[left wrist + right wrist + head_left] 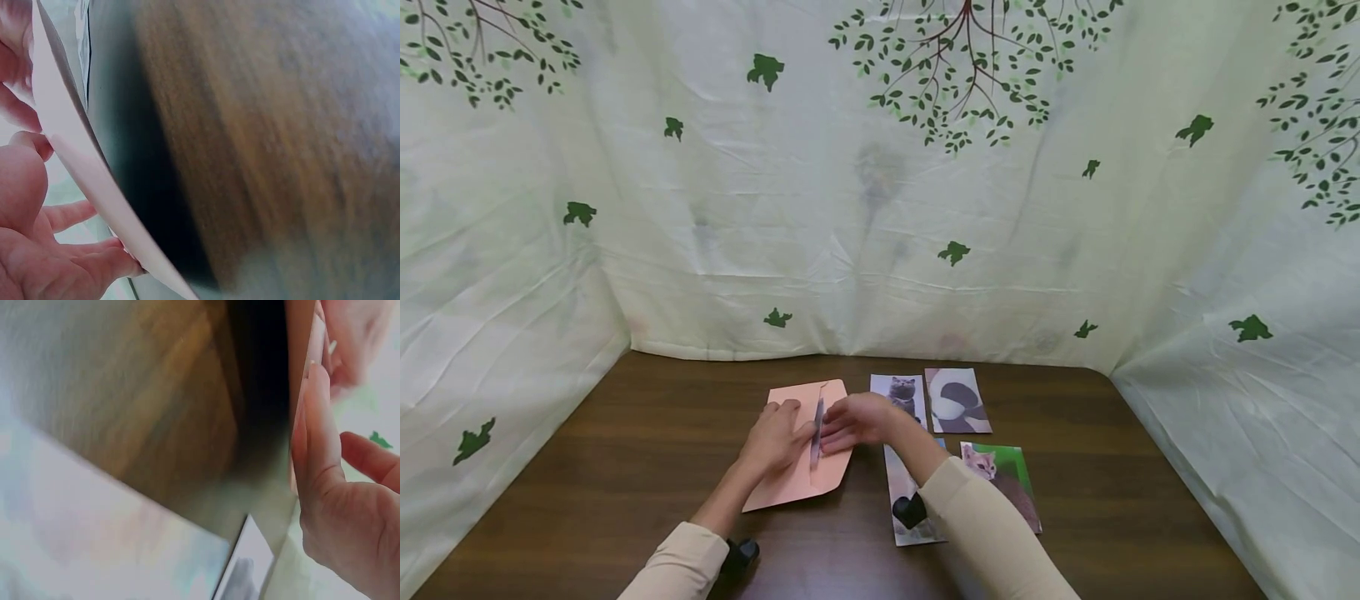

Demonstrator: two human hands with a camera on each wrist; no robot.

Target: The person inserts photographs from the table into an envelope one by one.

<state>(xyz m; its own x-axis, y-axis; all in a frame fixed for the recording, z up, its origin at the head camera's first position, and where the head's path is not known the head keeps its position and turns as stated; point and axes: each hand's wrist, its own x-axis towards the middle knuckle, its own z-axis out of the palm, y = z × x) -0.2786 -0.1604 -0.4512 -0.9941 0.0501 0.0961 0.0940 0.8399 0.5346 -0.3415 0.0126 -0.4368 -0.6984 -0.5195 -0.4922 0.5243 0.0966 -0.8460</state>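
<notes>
A pink envelope (790, 492) lies on the table, slightly tilted, with a narrow greyish strip (817, 433) showing along its opening. My left hand (777, 437) rests on the envelope's left part, fingers spread and thumb reaching to the strip. From the other side my right hand (857, 419) touches the opening with fingers fairly straight. The left wrist view has the left fingertips (128, 262) against the envelope's pale face (94, 169). In the right wrist view, the right hand's extended finger (319, 419) lies along the envelope; what is inside it is hidden.
Photo cards lie to the right: a grey cat card (902, 392), a card with a dark round shape (955, 400), a kitten card with green (1011, 467), and another card (898, 475) partly under the right forearm. A leaf-printed white cloth (850, 292) hangs behind the wooden table (685, 417).
</notes>
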